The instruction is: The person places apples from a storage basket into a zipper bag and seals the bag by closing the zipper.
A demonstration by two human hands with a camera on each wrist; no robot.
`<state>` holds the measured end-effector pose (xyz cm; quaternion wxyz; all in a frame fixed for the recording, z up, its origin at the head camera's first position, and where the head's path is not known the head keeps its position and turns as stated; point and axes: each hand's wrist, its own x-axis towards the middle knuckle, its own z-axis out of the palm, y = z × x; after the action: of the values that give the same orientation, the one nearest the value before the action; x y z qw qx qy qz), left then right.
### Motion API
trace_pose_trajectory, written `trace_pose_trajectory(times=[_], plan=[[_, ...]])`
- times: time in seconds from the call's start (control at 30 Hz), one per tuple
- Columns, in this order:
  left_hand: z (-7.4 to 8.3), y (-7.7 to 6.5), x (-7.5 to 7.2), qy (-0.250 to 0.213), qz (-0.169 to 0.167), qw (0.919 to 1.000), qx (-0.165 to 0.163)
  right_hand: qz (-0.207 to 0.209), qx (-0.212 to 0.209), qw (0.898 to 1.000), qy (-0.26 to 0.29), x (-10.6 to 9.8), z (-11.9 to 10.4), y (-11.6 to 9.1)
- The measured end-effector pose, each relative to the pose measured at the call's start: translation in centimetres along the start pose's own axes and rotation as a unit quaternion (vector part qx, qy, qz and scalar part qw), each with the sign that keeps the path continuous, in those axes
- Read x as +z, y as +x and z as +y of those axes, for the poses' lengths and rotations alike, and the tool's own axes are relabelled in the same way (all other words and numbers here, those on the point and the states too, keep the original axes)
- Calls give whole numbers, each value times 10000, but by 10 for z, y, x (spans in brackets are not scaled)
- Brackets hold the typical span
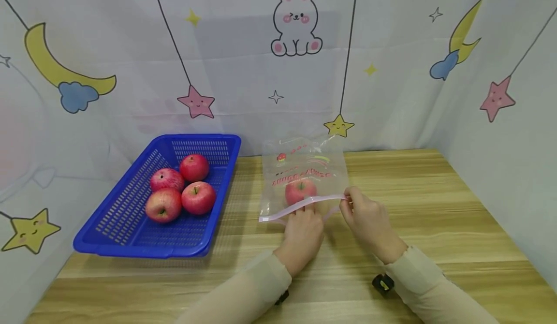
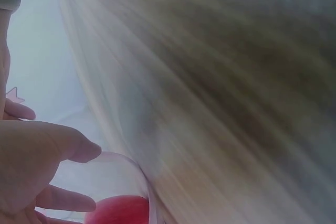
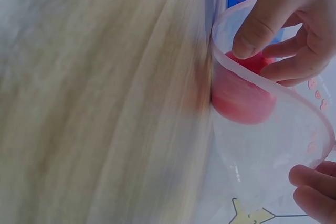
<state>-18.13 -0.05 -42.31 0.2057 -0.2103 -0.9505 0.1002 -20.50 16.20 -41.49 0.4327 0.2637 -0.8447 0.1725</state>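
Observation:
A clear zip bag (image 1: 322,167) with red lettering and a pink zip edge lies on the table, its mouth toward me. Inside it is a red apple (image 1: 300,191), also visible through the plastic in the right wrist view (image 3: 243,98). My left hand (image 1: 303,232) reaches into the bag's mouth, fingers extended beside the apple. In the left wrist view, the left thumb stands apart from the apple (image 2: 119,211). My right hand (image 1: 369,220) pinches the right end of the zip edge. That edge bows open in the right wrist view.
At the left stands a blue plastic basket (image 1: 222,208) with several red apples (image 1: 198,198) in it. The wooden table (image 1: 439,208) meets a white curtain (image 1: 243,67) printed with stars, moons and a rabbit, behind and at the sides.

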Motion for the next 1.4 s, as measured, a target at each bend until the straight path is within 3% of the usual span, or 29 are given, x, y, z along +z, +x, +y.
trace_pose_trajectory(times=[0.33, 0.6, 0.77, 1.1, 1.2, 1.4], plan=[[0, 1, 2, 21, -117, 9999, -30, -87, 205, 9994, 257, 1, -1, -2], [0, 5, 8, 576, 287, 9979, -82, -223, 278, 9987, 375, -1, -1, -3], [1, 7, 7, 626, 267, 9975, -171, -375, 446, 9972, 477, -3, -1, -3], [-2, 11, 13, 877, 812, 9928, -113, -435, 481, 9964, 545, -4, -2, -3], [-2, 12, 13, 889, 668, 9938, -92, -495, 490, 9961, 546, -4, -3, -2], [-1, 14, 10, 621, 0, 9978, -232, -581, 556, 9955, 492, -5, -4, -2]])
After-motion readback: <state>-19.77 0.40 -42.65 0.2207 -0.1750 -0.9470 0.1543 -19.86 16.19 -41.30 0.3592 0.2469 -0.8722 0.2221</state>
